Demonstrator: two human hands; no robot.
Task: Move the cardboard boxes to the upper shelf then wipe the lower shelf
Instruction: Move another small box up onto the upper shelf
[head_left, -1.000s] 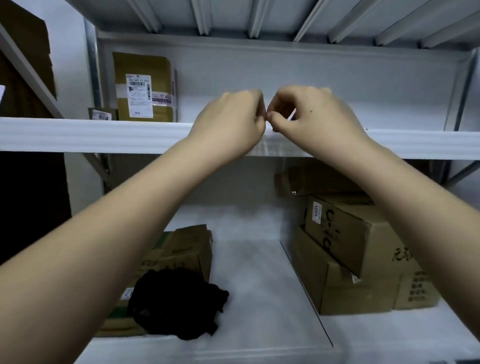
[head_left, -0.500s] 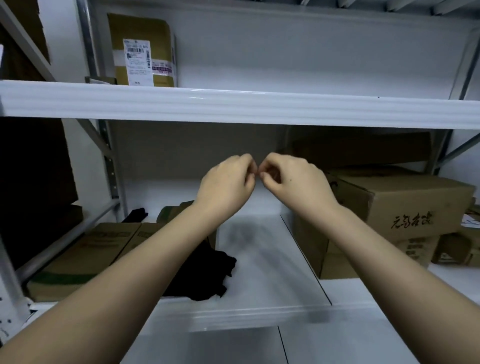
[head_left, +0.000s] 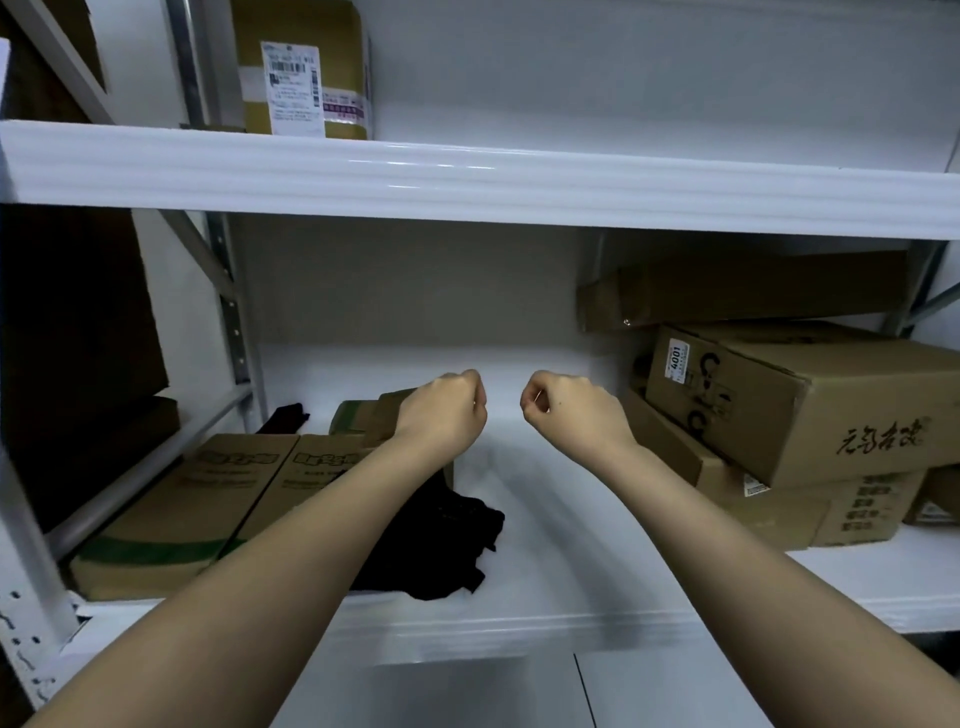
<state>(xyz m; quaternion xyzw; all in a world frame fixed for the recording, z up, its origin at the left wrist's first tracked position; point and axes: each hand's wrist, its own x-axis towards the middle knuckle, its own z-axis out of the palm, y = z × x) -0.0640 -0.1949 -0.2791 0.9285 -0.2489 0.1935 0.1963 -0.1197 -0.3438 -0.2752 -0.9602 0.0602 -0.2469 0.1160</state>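
**Both hands raised before the lower shelf, boxes not yet lifted**

Left hand (head_left: 444, 413) and right hand (head_left: 569, 413) held side by side above the middle of the lower shelf (head_left: 545, 618), apart from each other, fingers (head_left: 530, 408) curled in tight; nothing visibly held, though anything thin pinched there too small to tell. Flat boxes (head_left: 208, 499) along the left edge of the lower shelf, a black cloth (head_left: 447, 540) against them near the front edge. Stacked boxes (head_left: 810, 410) toward the right edge, the top one tilted, a long box (head_left: 737, 291) wedged behind against the back. One labelled box (head_left: 306, 67) already on the upper shelf (head_left: 467, 182), toward its left end.

Likely hazards: tilted top box sliding off when the stack is disturbed; long box catching under the upper shelf on the way out; cloth dragged off the front edge with the flat boxes.

Hidden or unclear: right end of the stack cut off by the frame; small dark item behind the flat boxes unidentifiable; palm sides of both hands unseen.
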